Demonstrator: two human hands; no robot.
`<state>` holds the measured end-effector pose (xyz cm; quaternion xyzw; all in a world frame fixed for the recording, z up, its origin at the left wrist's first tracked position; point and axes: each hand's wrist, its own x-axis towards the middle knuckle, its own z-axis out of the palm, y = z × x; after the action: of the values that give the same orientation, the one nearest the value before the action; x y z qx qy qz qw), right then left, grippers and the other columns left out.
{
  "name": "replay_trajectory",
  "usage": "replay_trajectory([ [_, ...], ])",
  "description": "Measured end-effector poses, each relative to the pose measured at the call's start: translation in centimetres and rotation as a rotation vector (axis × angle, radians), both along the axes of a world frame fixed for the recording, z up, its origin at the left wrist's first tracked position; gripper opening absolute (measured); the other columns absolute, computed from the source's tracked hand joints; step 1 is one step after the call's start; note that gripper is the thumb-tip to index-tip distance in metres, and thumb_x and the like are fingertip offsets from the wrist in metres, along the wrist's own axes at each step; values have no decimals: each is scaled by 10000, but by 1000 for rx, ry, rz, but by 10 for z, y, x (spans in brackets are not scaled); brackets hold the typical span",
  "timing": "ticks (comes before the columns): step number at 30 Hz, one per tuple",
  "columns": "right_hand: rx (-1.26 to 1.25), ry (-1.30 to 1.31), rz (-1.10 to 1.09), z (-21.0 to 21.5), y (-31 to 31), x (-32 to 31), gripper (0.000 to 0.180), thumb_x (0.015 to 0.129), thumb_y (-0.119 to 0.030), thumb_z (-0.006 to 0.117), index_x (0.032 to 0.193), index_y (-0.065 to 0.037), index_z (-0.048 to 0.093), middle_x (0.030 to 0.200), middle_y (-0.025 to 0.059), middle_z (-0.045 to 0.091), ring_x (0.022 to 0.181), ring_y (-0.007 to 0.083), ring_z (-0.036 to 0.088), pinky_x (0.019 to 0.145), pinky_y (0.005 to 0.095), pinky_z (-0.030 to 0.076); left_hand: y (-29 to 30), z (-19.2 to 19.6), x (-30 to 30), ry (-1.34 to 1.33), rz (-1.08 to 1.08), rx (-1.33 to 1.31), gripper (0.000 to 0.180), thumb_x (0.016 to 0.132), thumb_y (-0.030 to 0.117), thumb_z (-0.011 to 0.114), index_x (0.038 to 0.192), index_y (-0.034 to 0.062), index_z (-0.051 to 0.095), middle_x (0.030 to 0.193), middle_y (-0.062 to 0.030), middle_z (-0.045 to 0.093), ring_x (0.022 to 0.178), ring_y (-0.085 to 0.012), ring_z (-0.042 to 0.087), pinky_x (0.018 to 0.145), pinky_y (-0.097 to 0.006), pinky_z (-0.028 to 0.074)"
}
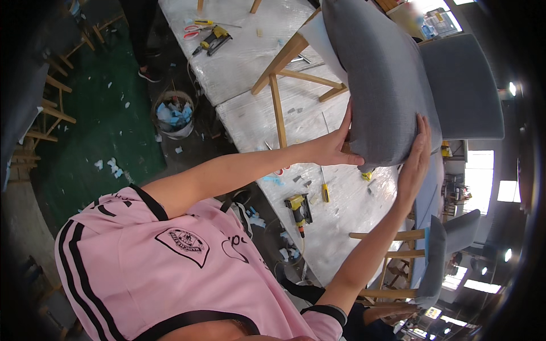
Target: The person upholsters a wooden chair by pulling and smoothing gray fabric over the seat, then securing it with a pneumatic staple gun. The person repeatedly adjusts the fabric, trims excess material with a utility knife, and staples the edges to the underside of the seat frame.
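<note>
Tilting over the film-wrapped worktable (347, 213), the grey upholstered chair (381, 79) has its wooden legs (277, 111) toward the left. Along the left edge of its near end, the left hand (334, 146) touches with thumb and fingers spread wide; the right hand (417, 156) lies nearly flat on the right side, fingers extended. How firmly either presses, I cannot tell. Nearer sit a yellow-and-black staple gun (298, 210) and yellow-handled screwdriver (325, 193); far left, red-handled scissors (192, 32) and another staple gun (214, 41).
</note>
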<state>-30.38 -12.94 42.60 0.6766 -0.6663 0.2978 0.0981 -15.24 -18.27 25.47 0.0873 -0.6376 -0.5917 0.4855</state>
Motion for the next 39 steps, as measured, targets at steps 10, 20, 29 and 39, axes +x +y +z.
replay_trajectory([
  [10, -454, -65, 196, -46, -13, -10, 547, 1085, -328, 271, 1301, -62, 697, 1374, 115, 665, 1368, 309, 543, 1231, 511, 221, 1, -3, 24, -73, 289, -44, 1140, 897, 181, 804, 1620, 94, -73, 1666, -217, 232, 1490, -350, 365, 1206, -404, 330],
  [20, -758, -326, 161, -66, -33, 7, 550, 978, -303, 323, 1152, 0, 748, 1199, 127, 742, 1220, 314, 630, 1211, 492, 282, -131, 163, 45, -887, 720, -1027, 516, 1068, 387, 449, 1399, 15, 586, 1462, -217, 564, 1411, -418, 461, 1226, -480, 288],
  [29, -1004, -677, 349, -82, -44, 13, 517, 947, -297, 365, 1158, 79, 650, 1139, 221, 707, 1110, 341, 640, 1092, 501, 419, -30, 152, -3, -716, 807, -1108, 594, 1045, 393, 425, 1312, -107, 602, 1420, -324, 556, 1359, -437, 519, 1187, -508, 344],
  [39, -563, -618, 261, 35, -18, -12, 478, 1101, -287, 319, 1354, 49, 548, 1307, 196, 635, 1254, 299, 601, 1116, 478, 448, 45, 109, -33, -731, 998, -1512, 395, 872, 257, 603, 1064, -54, 755, 1290, -281, 653, 1261, -395, 581, 1147, -470, 371],
])
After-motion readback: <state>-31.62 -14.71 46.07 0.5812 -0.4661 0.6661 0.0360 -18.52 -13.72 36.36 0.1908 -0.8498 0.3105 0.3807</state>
